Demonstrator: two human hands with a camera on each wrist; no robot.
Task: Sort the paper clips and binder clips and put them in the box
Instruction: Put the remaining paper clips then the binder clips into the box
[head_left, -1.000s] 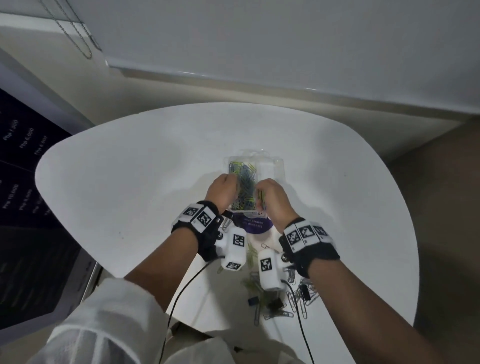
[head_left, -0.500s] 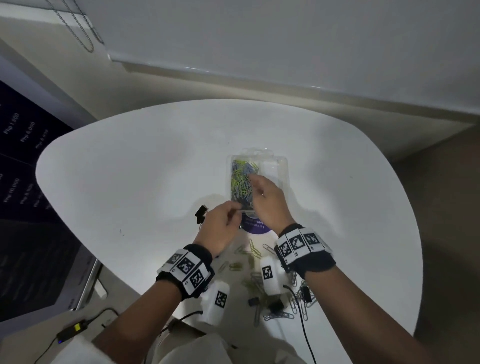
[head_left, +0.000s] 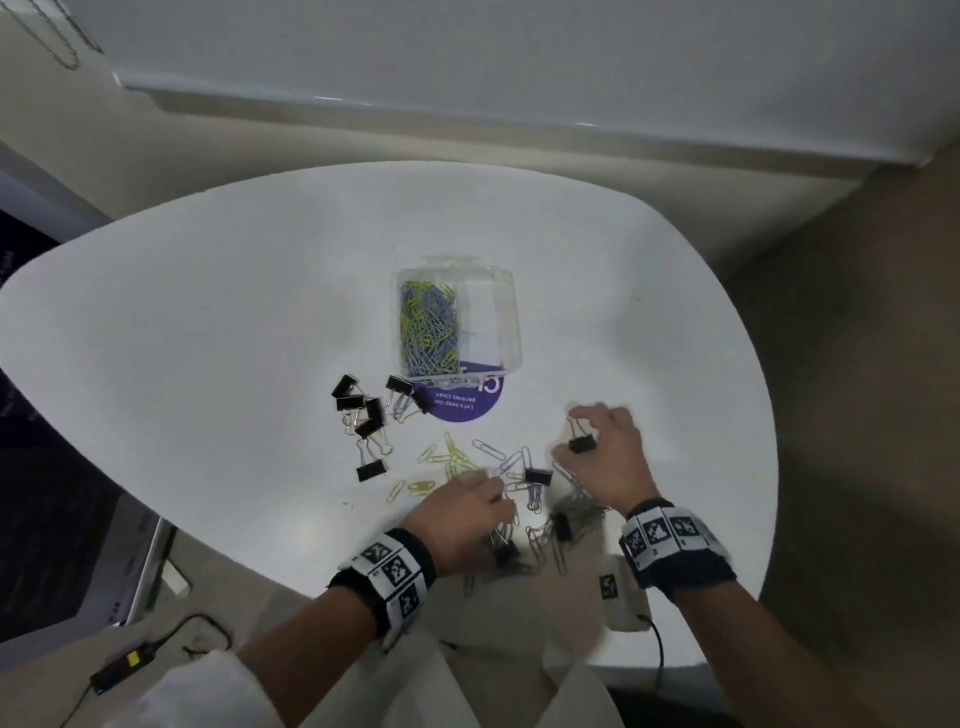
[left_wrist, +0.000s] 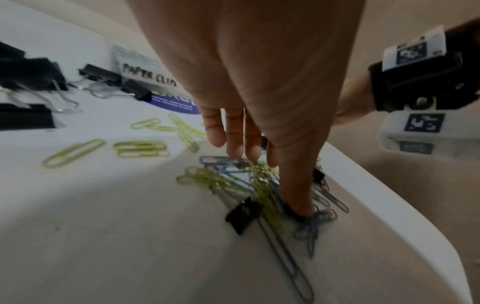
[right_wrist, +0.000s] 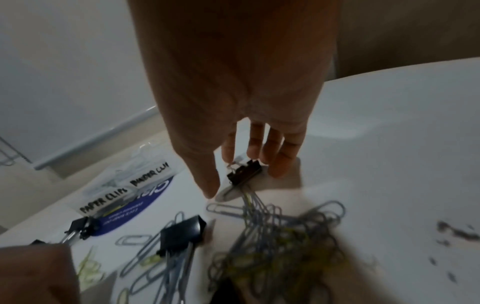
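Note:
A clear two-part box stands mid-table; its left half holds yellow and blue paper clips, and its front carries a "PAPER CLIPS" label. Several black binder clips lie to the box's front left. A mixed pile of paper clips and binder clips lies near the front edge. My left hand reaches down into this pile, fingers straight, thumb pressing on clips. My right hand pinches the wire handle of a black binder clip, with tangled paper clips hanging from it.
The white round table has a purple round sticker under the box's front. Loose yellow paper clips lie between the binder clip group and the pile. A cable with a small device lies on the floor at lower left.
Both hands have drawn back from the box to the pile at the front edge. The right hand has picked up a binder clip. The left hand now rests on the pile.

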